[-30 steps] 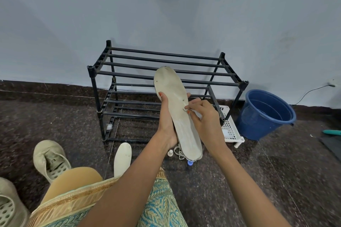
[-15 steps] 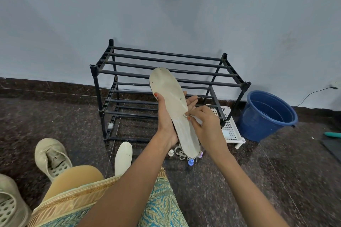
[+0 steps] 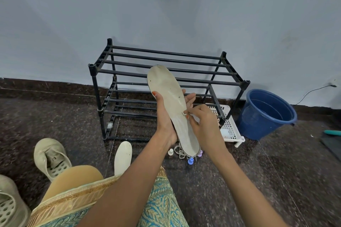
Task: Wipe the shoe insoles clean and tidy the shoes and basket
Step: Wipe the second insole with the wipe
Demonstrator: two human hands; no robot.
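Beige shoes (image 3: 50,155) lie at near left, with a spare insole (image 3: 122,156) flat on the floor beside them. Left hand (image 3: 166,121) clasps the raised insole (image 3: 171,101), thumb on one edge, fingers behind; right hand (image 3: 204,125) pinches a pale scrap (image 3: 184,114) against its other edge. Beyond: white basket (image 3: 228,127), black rack (image 3: 91,66), blue bucket (image 3: 265,114).

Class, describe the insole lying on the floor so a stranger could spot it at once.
Find the black shoe rack against the wall. On the dark floor before its left end, right of a beige shoe, lies a pale insole. Unlike the second insole gripped in the left hand, it lies flat and untouched.
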